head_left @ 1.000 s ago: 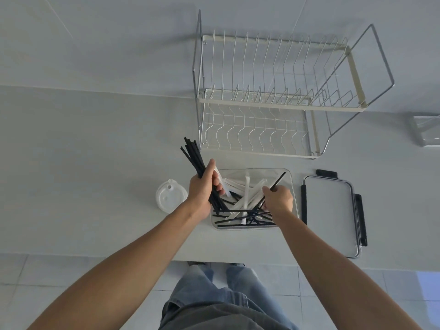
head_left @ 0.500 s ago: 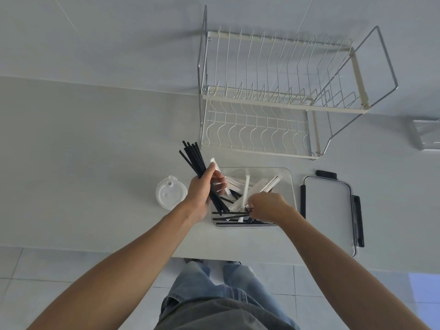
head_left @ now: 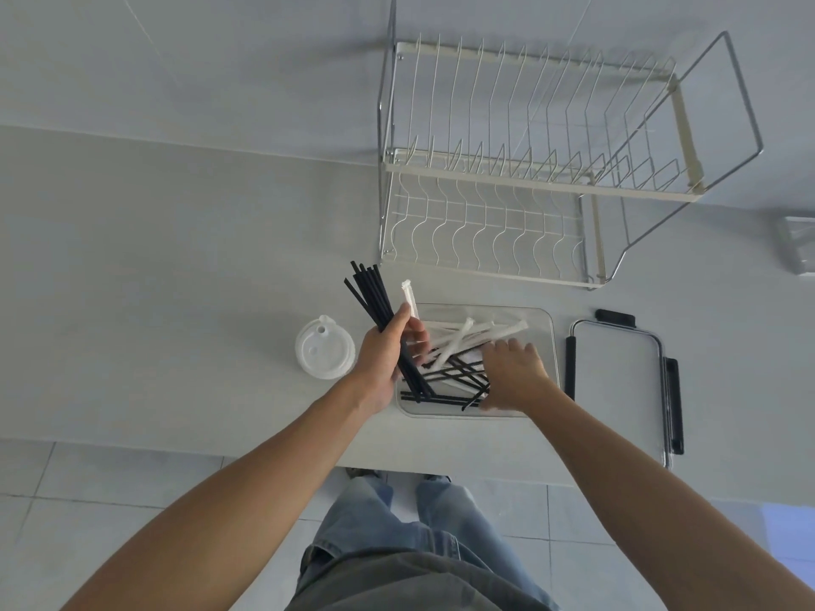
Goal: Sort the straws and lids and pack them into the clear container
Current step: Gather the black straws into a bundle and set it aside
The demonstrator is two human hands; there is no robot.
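My left hand (head_left: 387, 350) grips a bundle of black straws (head_left: 370, 293) that fans up and to the left, with one white wrapped straw (head_left: 409, 297) beside it. The bundle's lower ends dip into the clear container (head_left: 544, 328) on the counter. Inside lie loose black straws (head_left: 441, 398) and white wrapped straws (head_left: 463, 337), crossed over each other. My right hand (head_left: 514, 372) reaches into the container's right side with fingers down among the straws; whether it holds one is hidden. A stack of white cup lids (head_left: 324, 348) sits left of the container.
The container's clear lid with black clips (head_left: 622, 385) lies flat to the right. A two-tier wire dish rack (head_left: 529, 169) stands behind against the wall. A small clear box (head_left: 798, 246) sits at the far right edge. The counter's front edge runs just below the container.
My right hand dropped from holding a black straw above the container down into it, then slid right. The left hand kept its bundle nearly still.
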